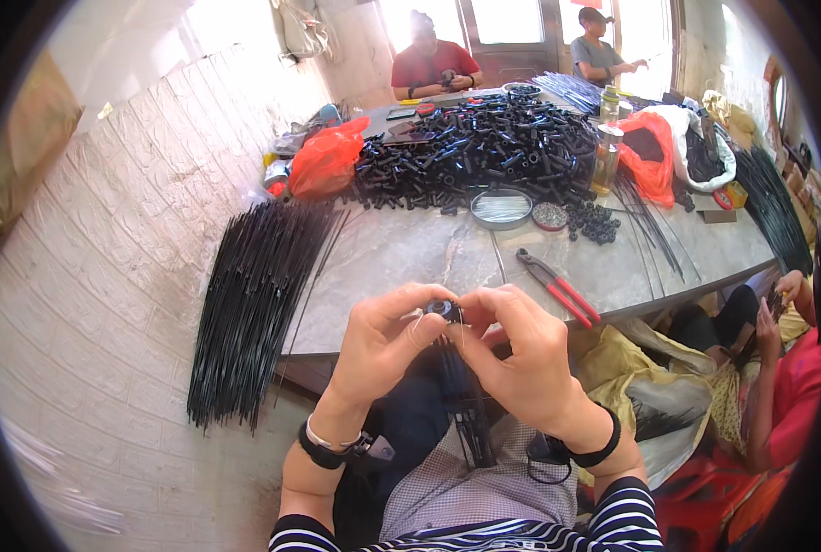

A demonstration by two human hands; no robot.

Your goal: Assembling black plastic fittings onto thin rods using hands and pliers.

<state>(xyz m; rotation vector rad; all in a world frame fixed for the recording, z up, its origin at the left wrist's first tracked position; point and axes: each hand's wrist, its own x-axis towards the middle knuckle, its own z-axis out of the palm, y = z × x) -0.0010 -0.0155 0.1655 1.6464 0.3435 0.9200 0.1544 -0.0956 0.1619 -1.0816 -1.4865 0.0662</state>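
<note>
evidently, your left hand (378, 340) and right hand (521, 345) pinch a small black part (445, 310) between curled fingers, likely to steady it.

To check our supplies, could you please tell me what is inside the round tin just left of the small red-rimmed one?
The tin holds thin pale strips; whatever lies beneath them is covered.

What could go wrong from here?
1. The small black part sits only at the fingertips of the left hand and right hand; it might slip and drop.
2. The red-handled pliers lie with their handles near the table edge, close to the right hand; a bump could knock them off.
3. The black rods overhang the table; some might slide down.
</note>
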